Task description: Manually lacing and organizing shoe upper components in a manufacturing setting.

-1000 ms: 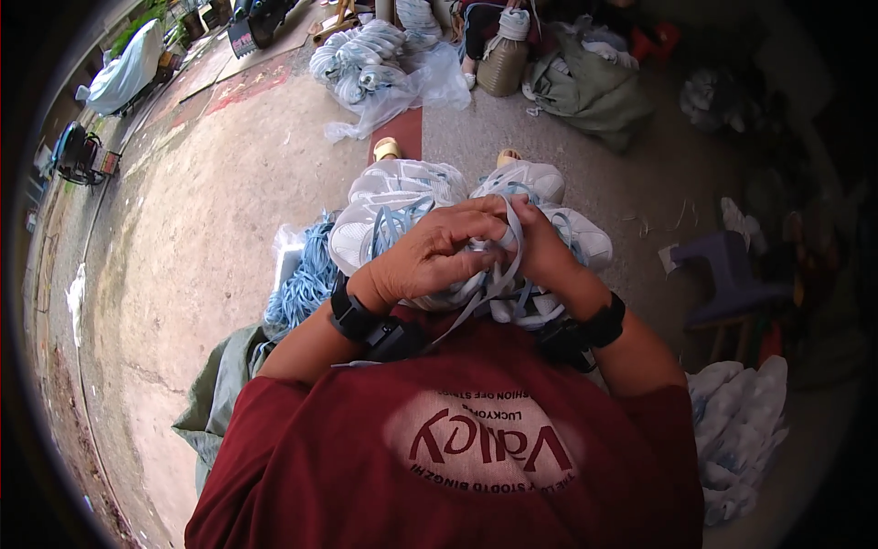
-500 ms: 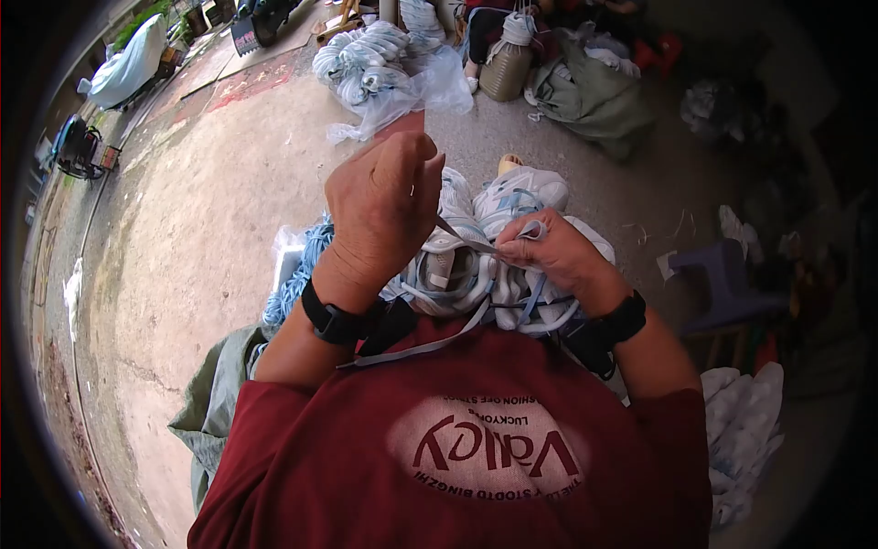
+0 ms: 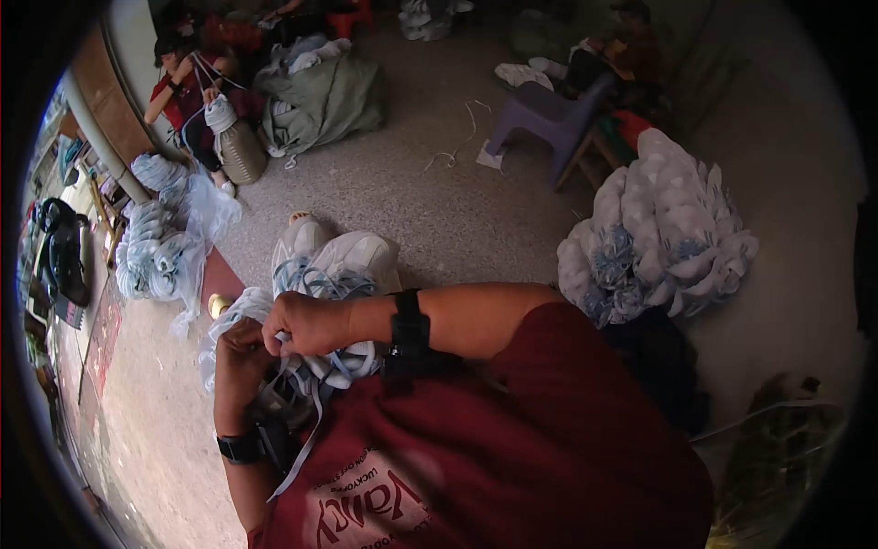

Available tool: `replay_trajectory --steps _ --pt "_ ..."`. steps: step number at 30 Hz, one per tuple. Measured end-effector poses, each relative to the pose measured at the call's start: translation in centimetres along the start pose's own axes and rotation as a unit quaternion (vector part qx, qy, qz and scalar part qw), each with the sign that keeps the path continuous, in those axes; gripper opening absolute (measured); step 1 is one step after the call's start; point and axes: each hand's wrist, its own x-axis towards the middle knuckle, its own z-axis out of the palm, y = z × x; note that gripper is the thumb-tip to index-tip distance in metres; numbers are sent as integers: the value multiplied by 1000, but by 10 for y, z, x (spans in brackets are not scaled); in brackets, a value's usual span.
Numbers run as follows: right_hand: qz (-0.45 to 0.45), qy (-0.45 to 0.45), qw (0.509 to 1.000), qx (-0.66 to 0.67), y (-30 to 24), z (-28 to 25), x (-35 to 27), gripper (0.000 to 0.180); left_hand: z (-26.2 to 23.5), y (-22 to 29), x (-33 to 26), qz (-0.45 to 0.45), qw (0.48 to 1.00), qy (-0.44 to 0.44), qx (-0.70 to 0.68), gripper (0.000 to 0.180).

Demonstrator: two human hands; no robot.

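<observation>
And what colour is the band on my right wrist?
The band is black, clearest in the head view.

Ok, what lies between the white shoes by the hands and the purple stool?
In the head view, grey floor lies between the white shoes and purple stool, with thin pale string and a small white scrap near the stool.

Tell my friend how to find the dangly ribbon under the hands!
Find the big dark red shirt, then go up-left to where the left hand and right hand meet. Just below them hangs the pale flat ribbon. Unlike the blue laces looped on the shoes, it trails down long and loose.
</observation>
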Motion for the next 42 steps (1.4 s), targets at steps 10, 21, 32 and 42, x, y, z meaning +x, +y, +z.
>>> replay_trajectory --steps 10,21,32,42 --pt "-120 107 911 -380 4 15 7 11 -1 11 -7 -10 999 -39 4 8" --pt "-143 78 876 -453 -9 7 -4 6 -16 -3 11 69 992 -104 21 23" --pt "-114 -136 926 -334 -35 6 -22 11 -17 -16 15 11 948 100 302 5" --pt "293 -73 953 -34 -42 3 -10 20 -71 -50 -29 -63 994 89 27 16"
